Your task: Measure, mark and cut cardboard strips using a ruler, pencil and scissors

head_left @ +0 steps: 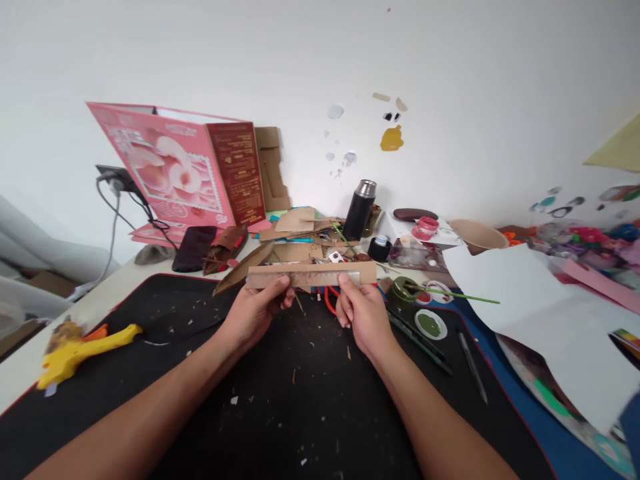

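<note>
Brown cardboard strip (369, 269): long, narrow, flat, plain corrugated board with straight-cut edges. It is held level and lengthwise left to right, above the black mat (280, 400). Clear plastic ruler (310, 279): lies flat along the strip's lower front face, nearly parallel, slightly shorter than the strip; graduations are faintly visible, numerals unreadable. Left hand (255, 312) pinches one end, right hand (364, 313) the other.

Place: we are looking at a home craft corner | Signs: glue gun (75, 350), paint pots (427, 227), cardboard scraps (295, 223) crowding the desk (117, 287)
</note>
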Motion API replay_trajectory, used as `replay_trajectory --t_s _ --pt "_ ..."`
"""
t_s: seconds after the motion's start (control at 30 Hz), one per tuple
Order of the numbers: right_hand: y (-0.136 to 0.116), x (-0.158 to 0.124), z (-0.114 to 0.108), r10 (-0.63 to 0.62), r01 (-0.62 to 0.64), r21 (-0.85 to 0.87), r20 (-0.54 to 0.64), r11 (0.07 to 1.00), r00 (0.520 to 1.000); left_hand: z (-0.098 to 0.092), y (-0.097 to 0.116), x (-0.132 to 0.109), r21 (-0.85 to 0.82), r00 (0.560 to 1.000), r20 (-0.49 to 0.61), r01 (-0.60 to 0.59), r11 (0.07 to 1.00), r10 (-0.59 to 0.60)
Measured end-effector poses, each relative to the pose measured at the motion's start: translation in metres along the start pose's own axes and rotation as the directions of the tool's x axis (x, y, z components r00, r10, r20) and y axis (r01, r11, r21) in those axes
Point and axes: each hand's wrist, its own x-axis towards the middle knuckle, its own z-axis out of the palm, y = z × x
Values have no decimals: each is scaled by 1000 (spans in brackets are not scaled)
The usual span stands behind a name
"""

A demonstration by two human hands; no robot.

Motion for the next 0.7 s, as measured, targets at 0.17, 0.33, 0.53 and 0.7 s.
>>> replay_trajectory --t_s 0.17,0.33,0.53,0.7 --pt "2 2 0 4 -4 5 -9 1000 1000 4 2 0 -12 1000 -26 12 1000 -12" --pt "6 5 -1 1 -1 6 -20 1000 1000 4 2 -1 1 998 -46 33 999 -33" --pt "8 6 -3 -4 4 15 -7 1000 1000 0 -1 1 13 999 -44 16 1000 -16" --pt "8 6 -3 7 -7 7 -5 1000 1000 1 -1 2 12 997 -73 23 1000 -22"
